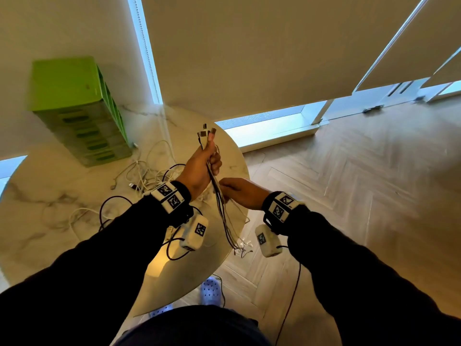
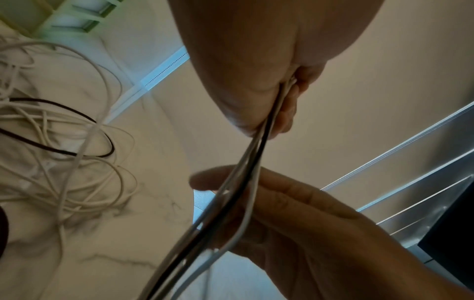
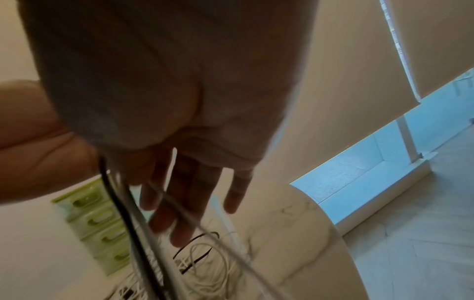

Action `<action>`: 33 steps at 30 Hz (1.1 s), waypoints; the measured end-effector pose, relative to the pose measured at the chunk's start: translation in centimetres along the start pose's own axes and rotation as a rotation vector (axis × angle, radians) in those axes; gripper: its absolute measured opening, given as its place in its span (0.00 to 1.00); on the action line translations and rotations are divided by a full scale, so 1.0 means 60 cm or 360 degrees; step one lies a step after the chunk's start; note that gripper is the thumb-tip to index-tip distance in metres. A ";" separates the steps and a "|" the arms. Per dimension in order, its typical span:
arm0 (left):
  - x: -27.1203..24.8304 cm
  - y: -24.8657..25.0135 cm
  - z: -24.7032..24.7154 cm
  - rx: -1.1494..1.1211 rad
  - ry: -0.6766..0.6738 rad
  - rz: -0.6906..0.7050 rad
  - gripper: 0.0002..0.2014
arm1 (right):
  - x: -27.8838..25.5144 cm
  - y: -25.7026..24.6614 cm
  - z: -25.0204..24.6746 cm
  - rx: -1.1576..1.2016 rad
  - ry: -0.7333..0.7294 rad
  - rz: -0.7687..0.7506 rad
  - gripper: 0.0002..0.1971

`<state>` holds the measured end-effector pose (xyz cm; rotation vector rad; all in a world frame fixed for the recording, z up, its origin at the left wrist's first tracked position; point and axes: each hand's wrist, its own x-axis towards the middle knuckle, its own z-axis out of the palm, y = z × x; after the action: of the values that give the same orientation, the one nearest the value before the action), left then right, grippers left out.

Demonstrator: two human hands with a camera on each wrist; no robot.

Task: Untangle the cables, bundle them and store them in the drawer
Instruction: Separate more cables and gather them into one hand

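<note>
My left hand (image 1: 202, 166) is raised above the table's right edge and grips a bunch of white and black cables (image 1: 220, 203), their plugs (image 1: 205, 133) sticking up out of the fist. The strands hang down past the table edge. Just below, my right hand (image 1: 237, 191) touches the hanging strands with straight fingers (image 3: 184, 192). The left wrist view shows the cables (image 2: 254, 168) leaving the left hand (image 2: 243, 71) and crossing the right hand (image 2: 307, 223). A tangle of cables (image 1: 144, 176) lies on the marble table (image 1: 50, 196). The green drawer unit (image 1: 79, 113) stands at the back left, drawers shut.
The round table's edge runs just under both hands; wooden floor lies to the right. Loose black and white cables trail over the table near my left forearm. Window blinds hang behind the table. A shoe (image 1: 210, 290) shows below the table edge.
</note>
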<state>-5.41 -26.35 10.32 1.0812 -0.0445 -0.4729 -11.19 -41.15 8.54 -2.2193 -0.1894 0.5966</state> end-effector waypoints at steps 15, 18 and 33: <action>0.001 0.008 -0.053 0.0029 0.0290 -0.0023 0.22 | -0.023 0.061 -0.082 -0.0943 -0.0321 0.0944 0.21; -0.004 0.017 -0.036 0.0060 0.0107 -0.0061 0.20 | -0.021 0.048 -0.064 -0.0523 -0.0359 0.0758 0.46; -0.030 0.058 -0.038 0.0024 -0.0197 -0.0373 0.15 | 0.021 0.023 -0.035 -0.0220 -0.0290 0.0544 0.23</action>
<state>-5.22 -22.41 12.57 1.0757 -0.0301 -0.7516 -9.18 -43.06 8.21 -2.3487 0.0608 0.9997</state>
